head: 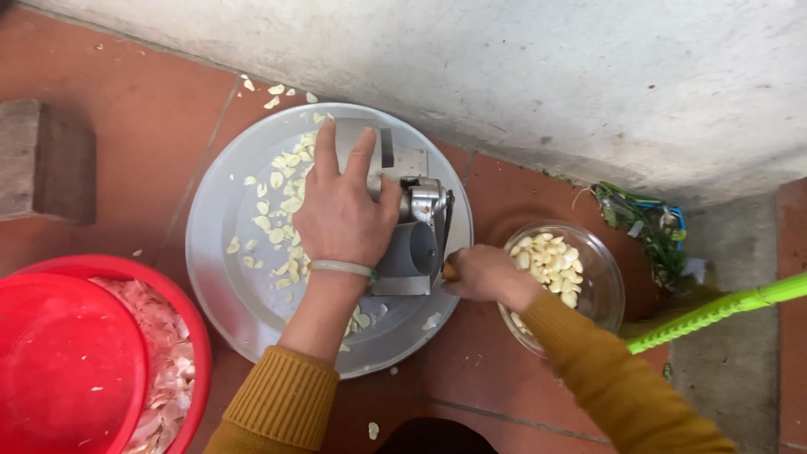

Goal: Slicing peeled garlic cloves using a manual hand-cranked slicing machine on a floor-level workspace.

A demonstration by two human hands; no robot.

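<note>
Metal slicer (412,227): left hand (340,210) flat atop, right hand (479,273) gripping crank.

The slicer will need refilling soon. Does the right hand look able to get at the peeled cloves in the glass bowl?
Probably yes: the right hand grips the slicer's crank right beside the glass bowl, which is open-topped, with nothing over the cloves.

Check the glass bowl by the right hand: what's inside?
Peeled garlic cloves fill the glass bowl. The right hand and sleeve cover its near-left edge, so anything there is hidden.
</note>
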